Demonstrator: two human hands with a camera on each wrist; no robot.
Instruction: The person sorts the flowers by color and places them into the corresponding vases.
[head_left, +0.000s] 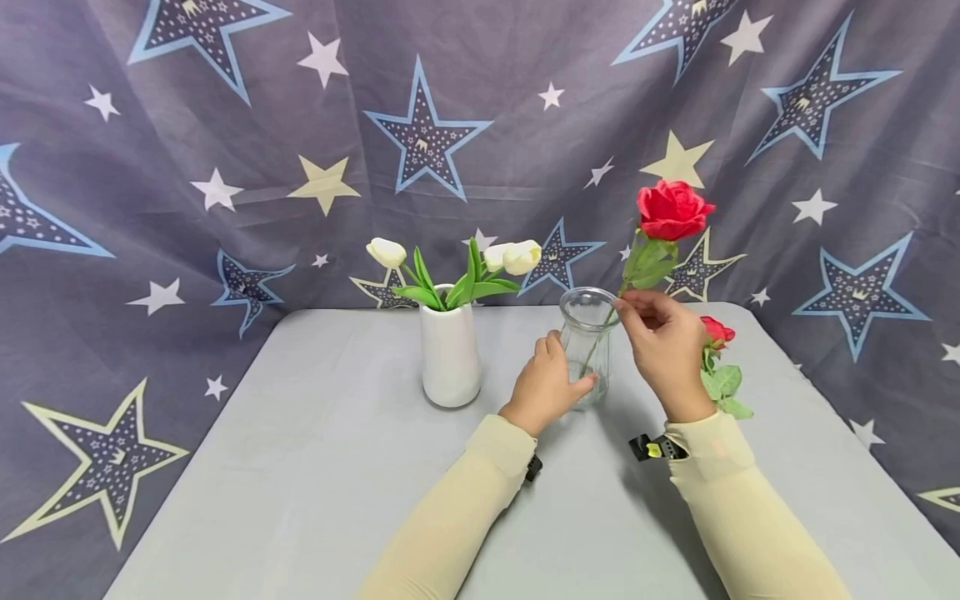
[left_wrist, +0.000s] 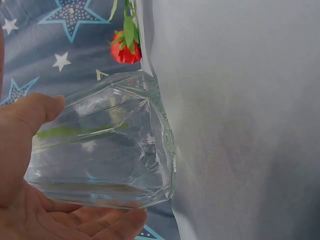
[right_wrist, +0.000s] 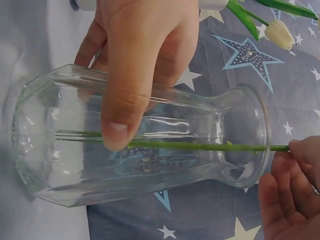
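My left hand (head_left: 546, 385) grips a clear glass vase (head_left: 602, 354) around its body, the thumb lying across the faceted side. The vase stands upright on the table. Between thumb and fingers, my right hand (head_left: 667, 354) pinches the stem of a red rose (head_left: 673, 211) just at the vase's rim. The bloom is above that hand, while the lower green stem (right_wrist: 200, 146) runs down inside the glass, as the right wrist view shows. A second red rose (head_left: 717, 330) lies on the table to the right, partly hidden behind my right hand.
To the left of the glass vase, a white vase (head_left: 450, 358) holds white tulips (head_left: 517, 257) with green leaves. Both vases stand on a pale grey covered table (head_left: 337, 467). A grey star-patterned curtain (head_left: 525, 150) hangs behind and around it.
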